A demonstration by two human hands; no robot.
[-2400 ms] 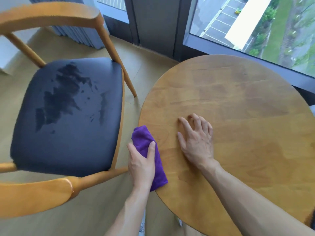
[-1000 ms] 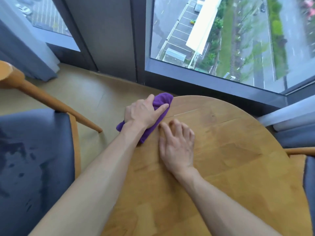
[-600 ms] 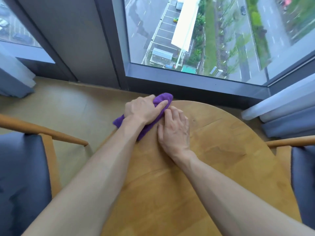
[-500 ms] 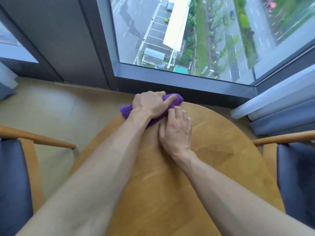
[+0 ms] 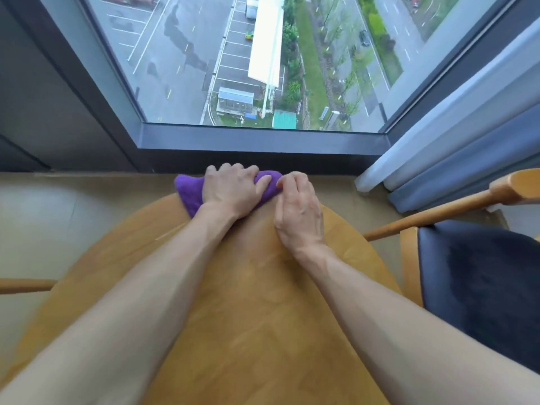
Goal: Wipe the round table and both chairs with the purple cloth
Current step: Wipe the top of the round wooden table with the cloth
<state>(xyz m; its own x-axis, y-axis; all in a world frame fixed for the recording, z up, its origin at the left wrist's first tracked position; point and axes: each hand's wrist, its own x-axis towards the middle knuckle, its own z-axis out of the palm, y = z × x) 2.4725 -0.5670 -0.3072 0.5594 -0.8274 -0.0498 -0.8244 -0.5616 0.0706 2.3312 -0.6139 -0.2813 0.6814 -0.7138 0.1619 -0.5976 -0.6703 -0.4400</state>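
Note:
The purple cloth (image 5: 189, 190) is bunched at the far rim of the round wooden table (image 5: 257, 331). My left hand (image 5: 232, 190) grips it, fingers curled over the top and thumb on its right end. My right hand (image 5: 298, 209) lies just to the right and touches the cloth's end. Its fingers bend down over the table's far rim, which both hands hide. One chair (image 5: 482, 282), with a dark seat and wooden arm, stands at the right. Only a wooden rail of the other chair (image 5: 26, 285) shows at the left edge.
A dark window frame (image 5: 263, 141) and wall run close behind the table's far rim. Blue and white curtains (image 5: 455, 135) hang at the right, next to the right chair's arm. Pale wooden floor (image 5: 58, 217) lies to the left of the table.
My left hand has slid the cloth round the table's rim from the near left to the far side. My right hand moved from flat on the top to the far rim.

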